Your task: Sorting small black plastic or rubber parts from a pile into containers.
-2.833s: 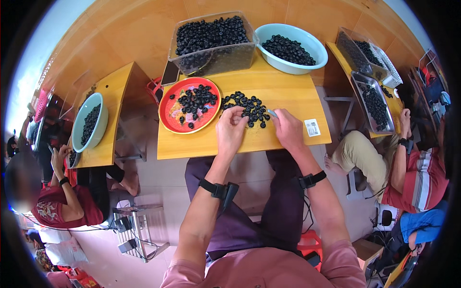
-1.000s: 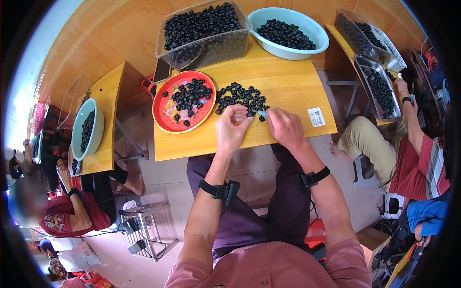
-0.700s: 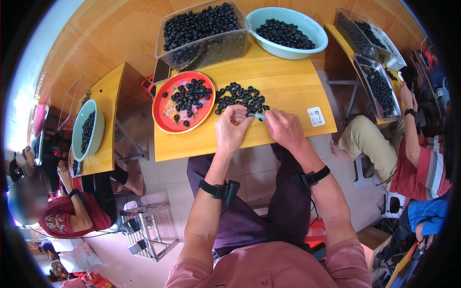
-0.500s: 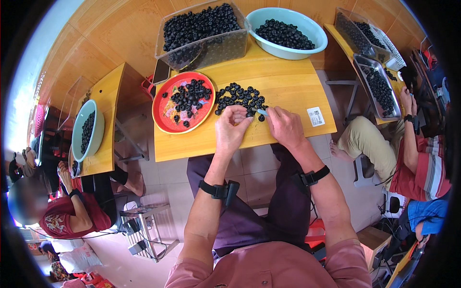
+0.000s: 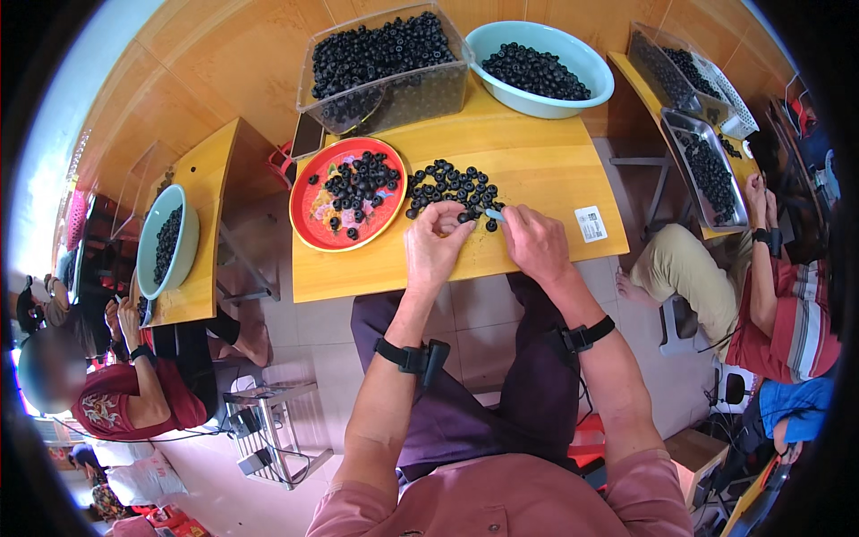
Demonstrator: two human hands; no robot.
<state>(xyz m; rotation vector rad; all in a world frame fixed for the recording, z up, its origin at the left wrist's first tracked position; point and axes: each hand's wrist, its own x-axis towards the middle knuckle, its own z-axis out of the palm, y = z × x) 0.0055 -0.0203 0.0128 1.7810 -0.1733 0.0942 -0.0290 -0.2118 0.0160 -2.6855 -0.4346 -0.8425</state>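
My left hand is closed in a pinch over the near part of the wooden table. Between its thumb and fingers is a small black ring-like part. Just to the right, my right hand grips a small tool with a light blue handle. The tool's tip points left at the black part; whether it touches cannot be made out. Beyond my hands lies a pile of loose black parts, with a single black part near the right fingers. A red tray with more black parts is left of the pile.
At the table's back stand a clear bin and a light blue basin, both holding black parts. A white label is stuck at the right. People work at side tables, with a basin left and a metal tray right.
The whole view has shifted slightly, so the table and tray appear a little further right and lower. Both hands keep the same grips, close together.
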